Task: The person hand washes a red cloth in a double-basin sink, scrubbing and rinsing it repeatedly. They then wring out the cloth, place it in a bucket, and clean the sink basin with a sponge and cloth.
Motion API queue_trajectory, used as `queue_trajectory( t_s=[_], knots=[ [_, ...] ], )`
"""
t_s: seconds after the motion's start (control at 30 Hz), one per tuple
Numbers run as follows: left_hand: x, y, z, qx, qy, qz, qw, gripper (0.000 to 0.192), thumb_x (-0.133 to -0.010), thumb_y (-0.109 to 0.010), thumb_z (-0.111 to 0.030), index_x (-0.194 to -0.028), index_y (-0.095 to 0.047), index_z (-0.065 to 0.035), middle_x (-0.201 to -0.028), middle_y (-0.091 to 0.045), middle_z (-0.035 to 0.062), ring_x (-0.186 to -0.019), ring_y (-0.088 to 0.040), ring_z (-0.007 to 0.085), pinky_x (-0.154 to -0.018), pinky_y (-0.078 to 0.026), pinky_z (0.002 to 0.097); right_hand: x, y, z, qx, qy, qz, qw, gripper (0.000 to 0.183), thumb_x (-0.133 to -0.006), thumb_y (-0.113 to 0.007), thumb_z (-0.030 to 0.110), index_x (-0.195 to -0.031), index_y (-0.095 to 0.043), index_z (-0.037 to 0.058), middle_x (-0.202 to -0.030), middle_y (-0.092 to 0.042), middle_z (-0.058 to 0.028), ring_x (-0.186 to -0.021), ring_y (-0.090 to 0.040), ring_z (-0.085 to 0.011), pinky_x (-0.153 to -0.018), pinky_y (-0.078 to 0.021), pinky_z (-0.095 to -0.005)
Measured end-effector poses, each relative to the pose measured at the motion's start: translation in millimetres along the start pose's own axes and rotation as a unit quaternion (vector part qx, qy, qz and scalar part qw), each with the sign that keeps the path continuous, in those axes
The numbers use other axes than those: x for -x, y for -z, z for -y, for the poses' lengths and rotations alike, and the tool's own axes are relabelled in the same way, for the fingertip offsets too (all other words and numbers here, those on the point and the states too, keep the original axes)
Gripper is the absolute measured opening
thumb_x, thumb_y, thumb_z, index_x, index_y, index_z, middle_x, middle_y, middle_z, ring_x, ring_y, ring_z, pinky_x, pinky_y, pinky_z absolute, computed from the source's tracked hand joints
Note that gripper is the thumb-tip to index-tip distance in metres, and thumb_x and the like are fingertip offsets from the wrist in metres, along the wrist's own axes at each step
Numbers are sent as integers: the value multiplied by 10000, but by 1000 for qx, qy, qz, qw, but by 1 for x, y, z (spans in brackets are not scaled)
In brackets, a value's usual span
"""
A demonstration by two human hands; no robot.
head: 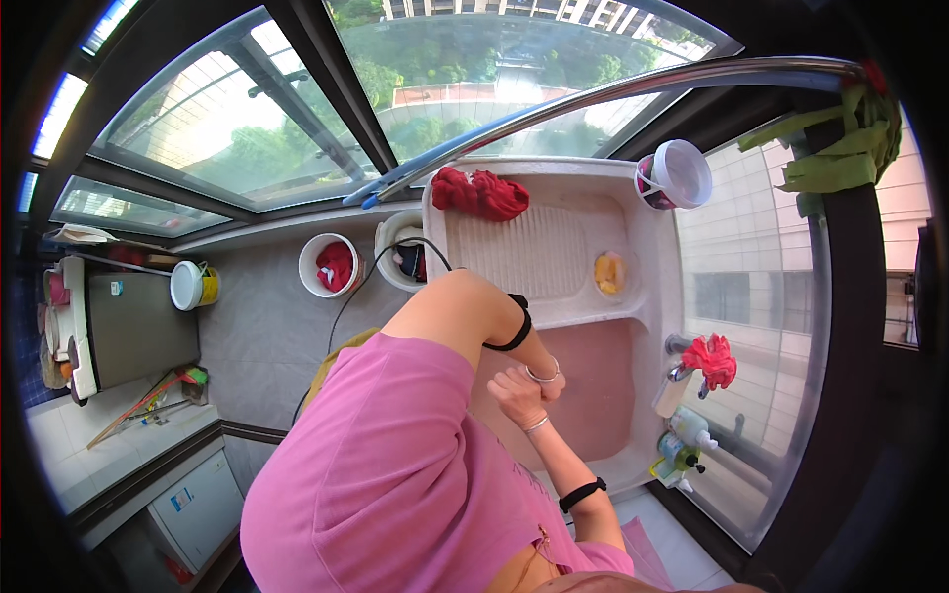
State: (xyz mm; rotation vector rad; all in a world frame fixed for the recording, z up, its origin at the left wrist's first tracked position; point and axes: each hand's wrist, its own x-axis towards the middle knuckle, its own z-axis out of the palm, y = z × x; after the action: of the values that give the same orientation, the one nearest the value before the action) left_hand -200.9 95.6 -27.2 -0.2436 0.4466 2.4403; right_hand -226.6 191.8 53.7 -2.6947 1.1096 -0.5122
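Both my hands are together over the sink's basin of pinkish, cloudy water (593,393). My left hand (553,387), with a bangle at the wrist, is partly hidden. Against it, my right hand (515,396) has curled fingers; whether anything is inside them does not show. Black bands circle both arms. Bunched dark red cloth (482,195) lies at the upper left of the ribbed washboard (526,252). Something yellow (610,272) sits in a round recess beside the board. Pink-red rubber gloves (712,360) hang over the faucet (676,370).
Left of the sink stand a white bucket with red cloth (335,267) and another with dark items (402,267). A lidded tub (675,178) stands at the upper right corner, bottles (686,437) below the faucet. A metal rail (593,100) crosses above; a dark hose loops beside the sink.
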Motion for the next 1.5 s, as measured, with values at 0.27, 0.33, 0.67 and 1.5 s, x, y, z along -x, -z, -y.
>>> queue_trajectory(
  t_s=[0.27,0.33,0.67,1.5],
  knots=[
    [5,7,1,-30,8,-39,999,274,-888,-579,-254,-1101,-632,-91,-962,-688,81,-783,-645,170,-709,-562,371,-4,-29,1,-11,-8,30,999,134,-702,-549,119,-636,-432,126,-676,-435,-34,-695,-496,-197,-635,-447,-312],
    [9,9,-1,-43,12,-59,997,281,-888,-578,-261,-1105,-630,-92,-964,-688,81,-783,-644,171,-711,-562,373,-5,-28,1,-28,-8,38,999,133,-702,-553,111,-639,-436,125,-680,-439,-36,-702,-499,-199,-642,-451,-312],
    [66,0,-34,-177,9,-288,941,316,-888,-573,-299,-1125,-622,-96,-969,-688,81,-781,-641,176,-722,-560,380,-1,27,5,77,-277,-117,951,375,-741,-690,109,-1102,-588,117,-1039,-616,-73,-1014,-583,-256,-922,-437,-427],
    [400,118,-57,-379,-193,-773,472,1218,-633,-700,-704,-1483,-193,5,-1448,-394,222,-1333,-397,348,-1071,-340,457,-168,33,-206,-218,-552,-378,711,407,-791,-705,127,-1138,-520,21,-1030,-633,-131,-952,-619,-228,-818,-481,-321]
  ],
)
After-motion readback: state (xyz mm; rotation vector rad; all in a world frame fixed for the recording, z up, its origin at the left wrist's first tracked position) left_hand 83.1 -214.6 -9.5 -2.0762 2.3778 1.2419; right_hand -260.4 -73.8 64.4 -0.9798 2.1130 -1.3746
